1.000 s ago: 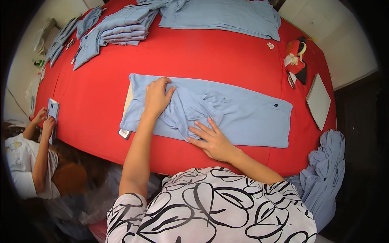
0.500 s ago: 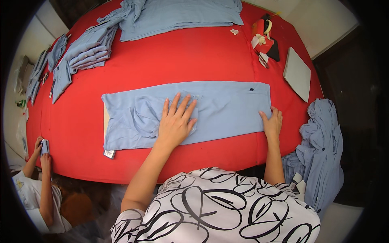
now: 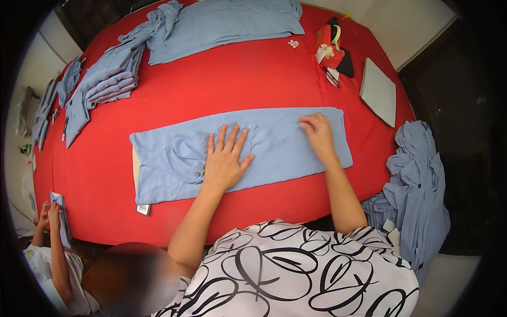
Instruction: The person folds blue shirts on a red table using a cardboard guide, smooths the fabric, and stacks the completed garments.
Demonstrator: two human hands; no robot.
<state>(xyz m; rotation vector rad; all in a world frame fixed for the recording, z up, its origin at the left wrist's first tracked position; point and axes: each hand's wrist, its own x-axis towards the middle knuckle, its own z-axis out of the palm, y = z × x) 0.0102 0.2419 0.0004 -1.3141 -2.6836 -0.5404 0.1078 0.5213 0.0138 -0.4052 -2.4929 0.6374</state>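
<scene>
A folded light-blue garment (image 3: 274, 150) lies lengthwise in front of me, creased and bunched toward its left half. My left hand (image 3: 226, 164) rests flat on its middle, fingers spread. Above the right half is my right hand (image 3: 318, 136), its fingers curled together; whether anything is between them is hidden. A beige strip (image 3: 136, 164), like card, shows at the garment's left end. From the lower left corner a white tag (image 3: 142, 209) sticks out.
Folded blue garments are stacked (image 3: 113, 79) at the far left, and a wide blue pile (image 3: 227, 26) lies at the back. Loose blue garments (image 3: 417, 185) hang at the right edge. A grey flat panel (image 3: 378, 91) lies far right. A co-worker's hands (image 3: 50, 211) hold something pale at lower left.
My right hand has left the garment's lower right corner and moved up and left over the cloth, its fingers now curled. The left hand stays flat. The co-worker has leaned in nearer.
</scene>
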